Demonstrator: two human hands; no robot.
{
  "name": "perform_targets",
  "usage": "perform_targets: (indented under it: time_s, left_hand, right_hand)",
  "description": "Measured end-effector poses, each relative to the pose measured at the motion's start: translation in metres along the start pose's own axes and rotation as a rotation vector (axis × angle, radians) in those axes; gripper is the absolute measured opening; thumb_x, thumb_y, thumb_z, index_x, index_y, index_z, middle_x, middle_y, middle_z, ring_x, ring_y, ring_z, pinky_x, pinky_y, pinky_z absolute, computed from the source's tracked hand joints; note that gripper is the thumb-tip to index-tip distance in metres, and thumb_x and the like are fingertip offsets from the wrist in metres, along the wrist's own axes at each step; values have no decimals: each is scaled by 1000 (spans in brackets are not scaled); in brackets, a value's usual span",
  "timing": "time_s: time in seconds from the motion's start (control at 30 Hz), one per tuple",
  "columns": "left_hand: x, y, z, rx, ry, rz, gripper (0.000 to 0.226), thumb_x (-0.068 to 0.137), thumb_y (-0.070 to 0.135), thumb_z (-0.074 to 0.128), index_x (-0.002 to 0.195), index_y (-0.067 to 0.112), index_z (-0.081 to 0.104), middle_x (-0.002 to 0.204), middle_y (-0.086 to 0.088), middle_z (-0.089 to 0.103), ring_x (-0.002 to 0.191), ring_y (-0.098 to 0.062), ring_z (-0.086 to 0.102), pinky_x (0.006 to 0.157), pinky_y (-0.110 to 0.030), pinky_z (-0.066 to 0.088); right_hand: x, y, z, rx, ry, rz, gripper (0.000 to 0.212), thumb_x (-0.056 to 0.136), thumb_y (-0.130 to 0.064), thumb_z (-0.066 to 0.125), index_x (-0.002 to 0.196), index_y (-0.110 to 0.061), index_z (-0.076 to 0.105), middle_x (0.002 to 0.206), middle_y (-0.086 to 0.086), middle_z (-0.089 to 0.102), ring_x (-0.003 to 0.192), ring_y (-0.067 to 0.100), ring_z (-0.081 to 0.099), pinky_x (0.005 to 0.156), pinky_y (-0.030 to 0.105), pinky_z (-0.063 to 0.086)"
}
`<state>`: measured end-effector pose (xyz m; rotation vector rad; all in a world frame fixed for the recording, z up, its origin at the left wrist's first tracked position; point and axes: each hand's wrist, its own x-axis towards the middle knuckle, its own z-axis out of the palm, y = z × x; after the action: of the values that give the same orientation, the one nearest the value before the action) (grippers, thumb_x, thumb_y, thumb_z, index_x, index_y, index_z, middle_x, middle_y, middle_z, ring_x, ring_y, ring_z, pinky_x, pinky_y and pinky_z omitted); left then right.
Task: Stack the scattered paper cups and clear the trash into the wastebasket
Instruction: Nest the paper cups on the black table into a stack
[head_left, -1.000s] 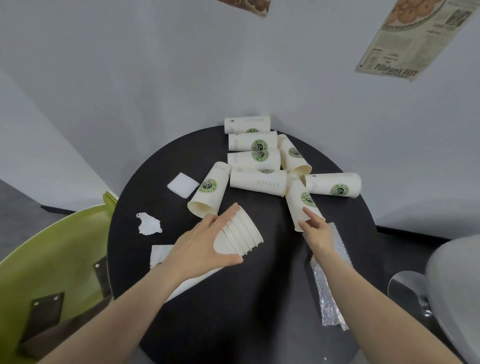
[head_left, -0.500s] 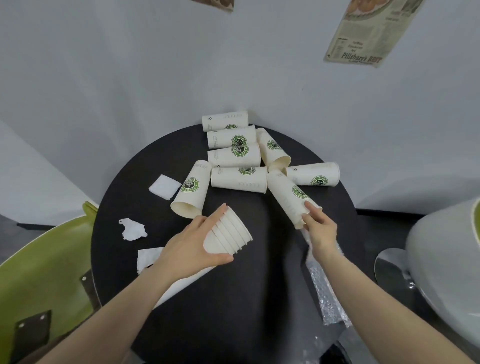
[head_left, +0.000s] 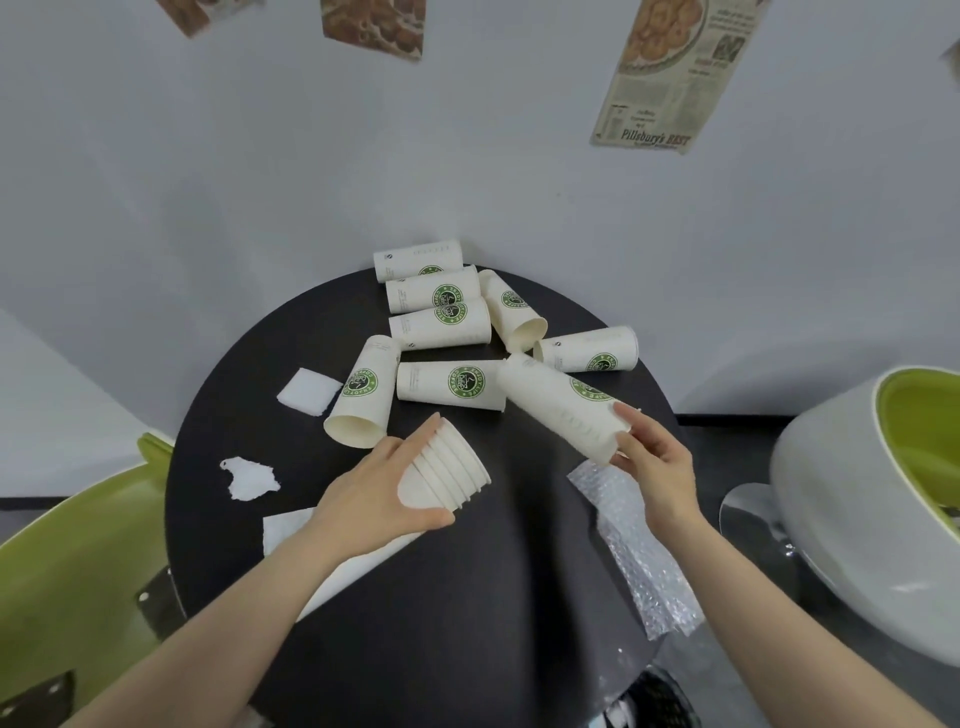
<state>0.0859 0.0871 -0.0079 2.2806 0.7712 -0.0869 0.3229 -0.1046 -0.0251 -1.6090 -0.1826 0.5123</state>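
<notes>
1. Left hand (head_left: 384, 493) grips a stack of nested cups (head_left: 449, 475) by the base end; thumb under, fingers over the top; rims point right and up, stack held just above the table (head_left: 467, 597).
2. Right hand (head_left: 652, 462) holds one tall paper cup (head_left: 561, 405) at its open rim; thumb on top of the rim, fingers below. Cup is tilted, base pointing up-left toward the pile, rim end lifted off the table.
3. The held cup's base sits close to a lying cup (head_left: 449, 384) with a green logo; cannot tell if they touch.
4. More loose cups lie on their sides at the back of the table: one slanted cup (head_left: 361, 395) with its mouth toward the left hand, three side by side near the wall (head_left: 426, 291), one angled cup (head_left: 514, 317), one far right cup (head_left: 587, 351).
5. Bubble wrap strip (head_left: 634, 551) lies under and beside the right wrist, running to the near table edge.
6. White paper sheet (head_left: 322, 551) lies partly under the left forearm.
7. Torn paper scrap (head_left: 249, 478) and white square (head_left: 309, 392) lie on the left part of the table, apart from each other.
8. Green chair (head_left: 67, 571) at left, white and green chair (head_left: 872, 493) at right.
9. Newspaper clipping (head_left: 670, 73) on the wall.
</notes>
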Motion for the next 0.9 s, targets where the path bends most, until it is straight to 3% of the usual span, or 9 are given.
perform_targets:
  time_s: [0.27,0.47,0.53,0.67,0.83,0.9]
  left_hand:
    - [-8,-14,-8,8,49,3,98,73,58,68,137,64,-7,137,17,32,121,-8,42,88,-33,47]
    - [-20,-20,-7,27,41,51,100,71,61,67,127,70,-15,143,18,27,127,-7,39,89,-32,47]
    - [-23,-20,-6,48,36,60,100,71,61,67,128,70,-14,141,17,29,124,-7,41,90,-33,47]
    - [-28,-20,-3,95,9,70,101,70,62,66,132,68,-14,131,16,35,113,-8,46,86,-32,48]
    - [-35,-19,0,96,-42,71,101,69,63,65,134,66,-13,123,18,35,96,-7,49,81,-29,49]
    - [-37,-18,1,80,-42,58,102,69,64,65,133,67,-15,121,18,35,94,-7,50,81,-30,50]
  right_hand:
    - [-8,-11,2,-80,-269,-50,34,96,0,47,113,-23,67,115,-5,69,105,15,62,85,34,52]
    - [-10,-16,17,-134,-399,-76,34,98,0,44,120,-17,64,120,-2,67,107,18,60,90,39,48]
    - [-13,-17,27,-146,-454,-58,34,98,-1,45,119,-17,65,120,2,67,102,20,59,85,40,47]
    - [-26,-17,51,-164,-531,-49,34,97,1,45,113,-19,67,121,-3,67,100,12,60,79,22,49]
    - [-50,-11,81,-146,-652,-11,32,96,1,48,108,-20,69,105,-6,72,94,4,63,78,17,47]
    - [-57,-4,90,-122,-684,20,33,96,0,48,109,-21,69,110,-5,71,101,6,63,83,21,47]
